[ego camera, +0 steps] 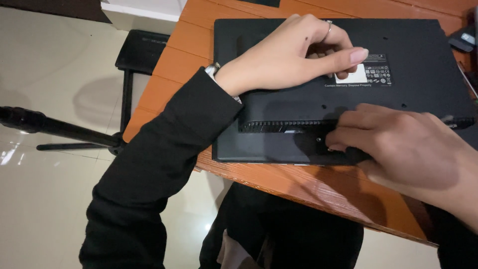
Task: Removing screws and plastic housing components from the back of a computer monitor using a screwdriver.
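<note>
Right hand (pixel 398 144) cropped by frame, label (pixel 366 74) partly covered by left hand (pixel 294 55)

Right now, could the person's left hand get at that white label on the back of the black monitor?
Probably yes: the left hand already rests on the black monitor with its fingertips at the white label; nothing lies between them.

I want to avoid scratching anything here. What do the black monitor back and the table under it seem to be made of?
The monitor back looks like matte black moulded plastic, judging by its vent slots and dull sheen. The table looks like orange-brown wood or wood-look laminate: plank seams and grain lines show, with a slight gloss.
</note>
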